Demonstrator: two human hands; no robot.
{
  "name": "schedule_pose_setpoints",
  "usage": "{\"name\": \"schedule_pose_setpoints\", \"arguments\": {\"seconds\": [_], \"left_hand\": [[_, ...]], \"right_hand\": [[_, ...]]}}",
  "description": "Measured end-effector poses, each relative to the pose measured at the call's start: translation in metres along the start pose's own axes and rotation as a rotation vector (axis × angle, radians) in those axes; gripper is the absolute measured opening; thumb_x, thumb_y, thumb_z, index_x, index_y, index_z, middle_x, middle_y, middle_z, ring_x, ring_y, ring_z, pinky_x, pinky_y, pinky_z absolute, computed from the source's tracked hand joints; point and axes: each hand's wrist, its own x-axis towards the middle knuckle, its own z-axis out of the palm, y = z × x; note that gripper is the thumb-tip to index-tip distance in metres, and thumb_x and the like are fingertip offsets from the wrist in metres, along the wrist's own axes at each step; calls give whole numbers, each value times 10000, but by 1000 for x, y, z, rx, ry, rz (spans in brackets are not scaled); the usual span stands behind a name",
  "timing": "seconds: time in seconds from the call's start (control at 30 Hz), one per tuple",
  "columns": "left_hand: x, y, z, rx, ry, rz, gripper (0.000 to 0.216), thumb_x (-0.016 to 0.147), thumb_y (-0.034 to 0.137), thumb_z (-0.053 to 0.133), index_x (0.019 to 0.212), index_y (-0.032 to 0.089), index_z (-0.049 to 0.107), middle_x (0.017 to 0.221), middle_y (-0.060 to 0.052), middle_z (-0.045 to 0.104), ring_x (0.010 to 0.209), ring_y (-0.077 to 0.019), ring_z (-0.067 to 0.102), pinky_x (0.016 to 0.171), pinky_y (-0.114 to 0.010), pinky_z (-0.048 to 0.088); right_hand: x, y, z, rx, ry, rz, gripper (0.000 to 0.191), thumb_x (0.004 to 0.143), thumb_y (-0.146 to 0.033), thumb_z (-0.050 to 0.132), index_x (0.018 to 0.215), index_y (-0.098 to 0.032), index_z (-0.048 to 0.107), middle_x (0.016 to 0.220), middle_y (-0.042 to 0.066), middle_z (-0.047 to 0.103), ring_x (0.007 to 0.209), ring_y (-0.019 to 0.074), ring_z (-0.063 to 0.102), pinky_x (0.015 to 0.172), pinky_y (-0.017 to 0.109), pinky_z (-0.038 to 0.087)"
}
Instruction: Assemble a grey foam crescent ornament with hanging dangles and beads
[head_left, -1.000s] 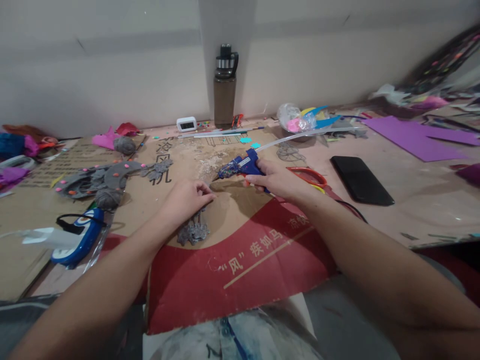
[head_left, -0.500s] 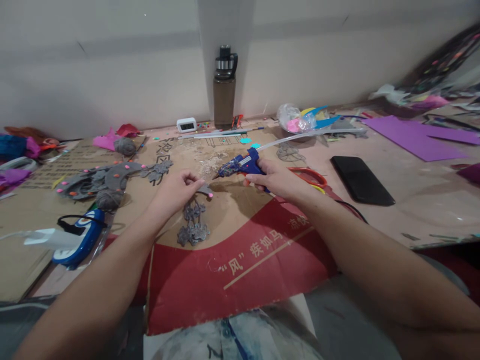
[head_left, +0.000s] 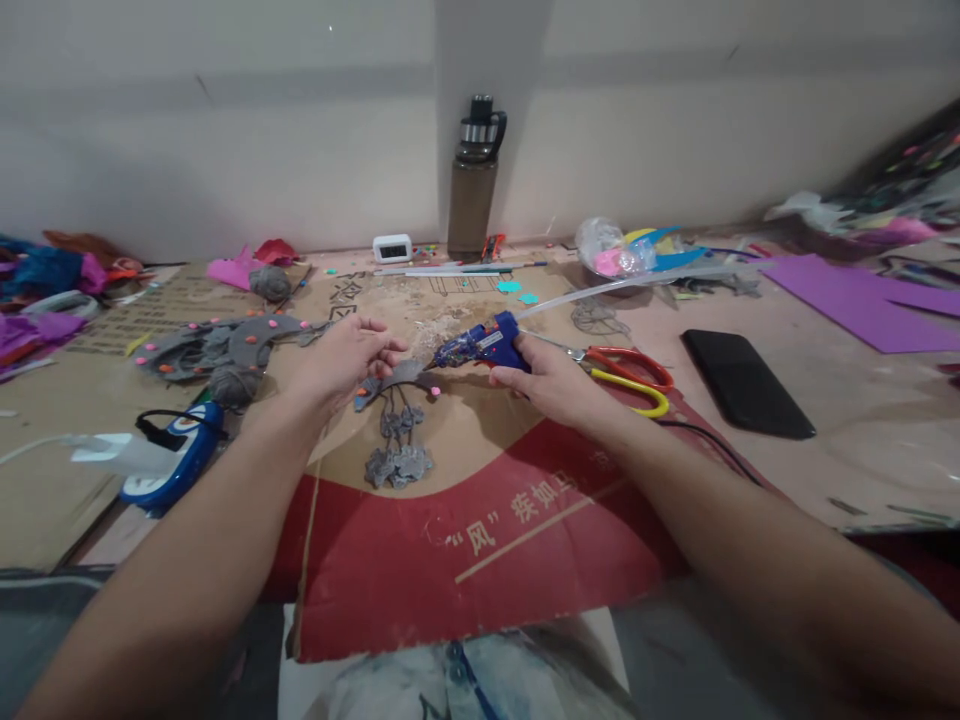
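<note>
My right hand [head_left: 559,385] is closed round a blue hot glue gun [head_left: 484,343], with a long clear glue stick [head_left: 600,290] jutting from its back. The gun's nozzle points left, close to a grey crescent-shaped felt piece [head_left: 405,374] with pink and orange dots. Dangling cords and grey felt flowers [head_left: 399,465] hang from that piece and lie on the cardboard [head_left: 480,410]. My left hand [head_left: 356,358] hovers at the piece's upper left edge, fingers loosely apart, gripping nothing that I can see.
Scissors [head_left: 630,378] with red and yellow handles lie by my right wrist, a black phone [head_left: 746,383] farther right. A dotted grey felt piece [head_left: 251,345], yarn ball [head_left: 235,385] and blue power strip [head_left: 180,455] sit left. A bottle [head_left: 472,190] stands at the wall.
My left fingers have loosened from the grey felt piece, which now shows more fully. The whole view has shifted, so things appear farther right. My right hand still holds the glue gun.
</note>
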Motion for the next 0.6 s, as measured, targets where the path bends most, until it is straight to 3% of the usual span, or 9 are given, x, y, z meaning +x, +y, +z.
{"name": "schedule_pose_setpoints", "arguments": {"seconds": [0.1,0.17,0.33,0.6], "left_hand": [[1,-2,-3,145,-43,59,73,806,163,568,750,152,523,593,-32,618,440,-79,516,418,-184,375],[2,-3,-4,209,-29,99,138,819,232,572,714,143,560,535,-22,587,412,-76,488,405,-187,362],[3,-5,-5,171,48,187,165,779,299,631,729,152,576,658,-10,624,419,-42,437,389,-176,306],[3,-6,-3,7,-29,152,117,819,234,576,829,145,651,692,-6,578,492,-51,436,448,-185,339]], "right_hand": [[1,0,1,-44,0,-5,221,808,-315,583,976,-174,556,944,62,627,877,218,569,756,347,459],[1,1,2,-69,-2,3,254,817,-325,573,1015,-168,557,981,75,626,898,227,570,794,364,451],[3,2,3,-104,-2,15,310,835,-341,555,1081,-152,550,1035,103,623,928,242,572,852,386,434],[4,2,5,-137,-10,9,274,841,-323,559,1059,-158,565,1034,105,628,944,252,576,866,407,435]]}}
